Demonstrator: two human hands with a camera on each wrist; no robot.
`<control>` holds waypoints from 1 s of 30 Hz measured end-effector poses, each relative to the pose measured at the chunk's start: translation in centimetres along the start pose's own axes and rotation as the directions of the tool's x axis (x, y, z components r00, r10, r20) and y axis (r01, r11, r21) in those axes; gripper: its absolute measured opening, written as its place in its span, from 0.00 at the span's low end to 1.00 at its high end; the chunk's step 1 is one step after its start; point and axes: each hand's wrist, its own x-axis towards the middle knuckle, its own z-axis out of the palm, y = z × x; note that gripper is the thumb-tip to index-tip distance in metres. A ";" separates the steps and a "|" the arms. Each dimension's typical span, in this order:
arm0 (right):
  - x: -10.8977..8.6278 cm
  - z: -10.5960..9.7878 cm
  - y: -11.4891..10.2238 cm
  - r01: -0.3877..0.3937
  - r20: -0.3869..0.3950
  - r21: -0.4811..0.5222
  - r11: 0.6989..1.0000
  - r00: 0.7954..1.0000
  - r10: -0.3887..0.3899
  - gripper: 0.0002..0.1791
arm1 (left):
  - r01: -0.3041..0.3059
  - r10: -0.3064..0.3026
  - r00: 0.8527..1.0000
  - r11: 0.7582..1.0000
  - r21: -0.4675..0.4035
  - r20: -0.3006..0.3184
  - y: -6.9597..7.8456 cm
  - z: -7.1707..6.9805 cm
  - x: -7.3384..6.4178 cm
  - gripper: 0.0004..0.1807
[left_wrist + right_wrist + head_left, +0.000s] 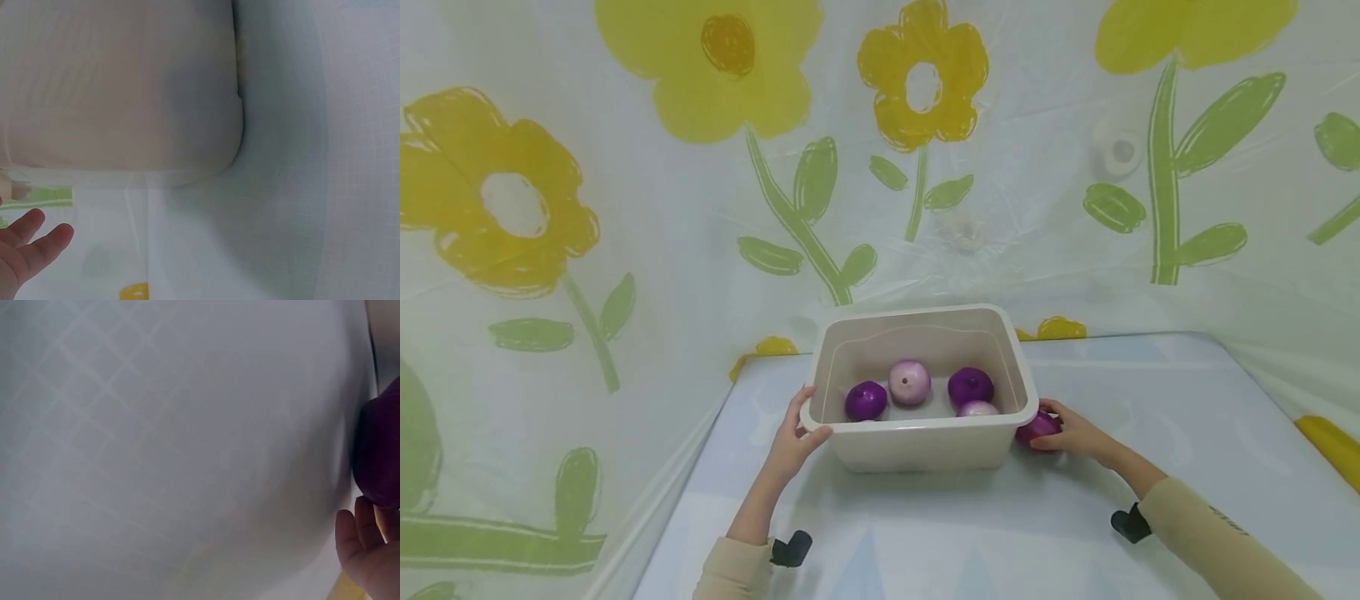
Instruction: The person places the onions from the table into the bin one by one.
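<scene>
A cream plastic bin (917, 450) stands on the table with several onions inside. Dark purple onions (866, 401) and pale pinkish ones (909, 383) lie in it; the front wall partly hides some. At the bin's front left corner, my left hand (792, 437) grips the rim, thumb on the front and fingers along the side. Just outside the bin's right end, my right hand (1071, 433) holds a purple onion (1037, 431) low at the table, fingers over its far side and thumb at the front. The right wrist view shows this onion (380, 450) above the fingertips (365, 515).
The pale table (925, 533) extends in front of the bin and to both sides. Behind it hangs a white curtain (1000, 267) printed with yellow flowers. Small black wrist mounts (792, 549) stick out from both sleeves.
</scene>
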 end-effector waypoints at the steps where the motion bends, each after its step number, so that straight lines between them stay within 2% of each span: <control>1: 0.0 0.1 0.1 -0.002 0.002 -0.003 1.000 1.000 0.002 0.47 | 0.003 -0.003 1.000 1.000 -0.001 0.000 0.5 0.0 -0.2 0.37; 6: 0.1 0.1 0.6 0.002 0.015 -0.005 1.000 1.000 -0.002 0.48 | 0.010 -0.010 1.000 1.000 -0.006 0.002 1.9 0.1 -0.6 0.37; 16: -0.4 -0.8 0.4 -0.028 -0.014 -0.047 0.998 1.000 0.027 0.49 | 0.000 0.000 1.000 1.000 0.000 -0.003 1.6 0.1 -0.5 0.37; 23: -0.9 -3.0 -0.2 -0.024 -0.009 -0.067 0.997 1.000 0.024 0.49 | 0.010 -0.009 1.000 1.000 0.014 -0.008 1.6 0.2 -0.6 0.37; 30: -1.2 -6.0 -2.0 0.011 -0.026 -0.083 0.997 1.000 -0.013 0.48 | 0.011 -0.011 1.000 1.000 0.003 -0.003 1.6 0.1 -0.7 0.36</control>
